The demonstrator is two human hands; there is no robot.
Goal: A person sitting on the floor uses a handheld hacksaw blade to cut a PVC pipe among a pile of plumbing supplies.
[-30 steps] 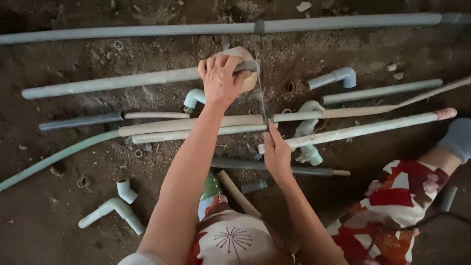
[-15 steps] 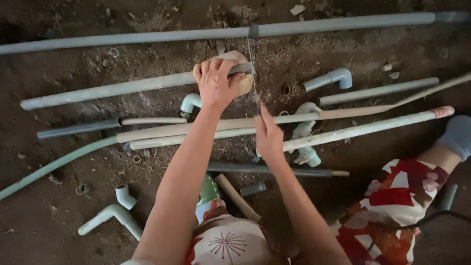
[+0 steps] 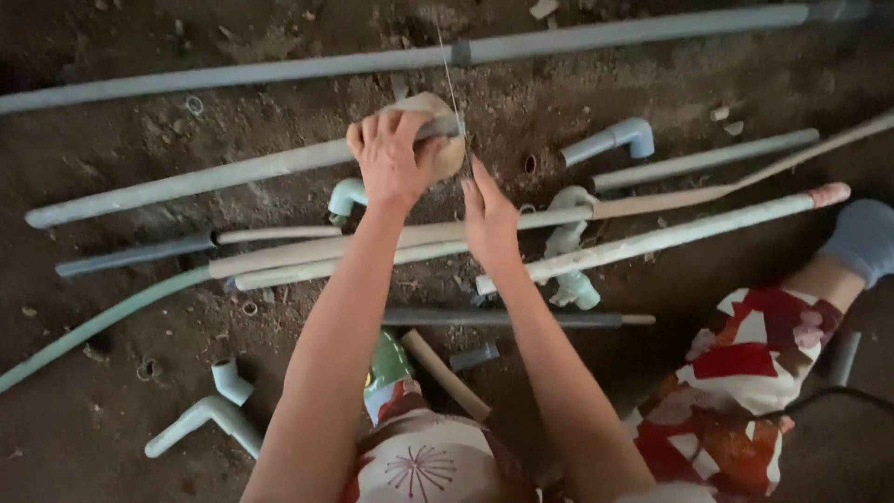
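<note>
Gripping a tan, rounded spool (image 3: pixel 438 130), the left hand (image 3: pixel 391 158) curls its fingers over the top of it and holds it against the end of a long grey pipe (image 3: pixel 196 182) lying on the dirt floor (image 3: pixel 112 307). A thin strand (image 3: pixel 451 74) runs up from the spool toward the top edge of the view. The right hand (image 3: pixel 489 219) sits just beside the spool, on its right, fingers straight and pressed together, pointing up toward it; whether the fingertips pinch the strand is hard to tell at this size, so its grasp stays uncertain.

Under both forearms lie several pale pipes (image 3: pixel 372 247) side by side, with a green hose (image 3: pixel 93 326) curving off to the left. A grey elbow fitting (image 3: pixel 615 140) rests to the right of the spool, and a pale Y-shaped fitting (image 3: pixel 209 414) lies near the lower left. A very long grey pipe (image 3: pixel 596 39) crosses the top. The person's patterned red and white trousers (image 3: pixel 745 373) fill the lower right.
</note>
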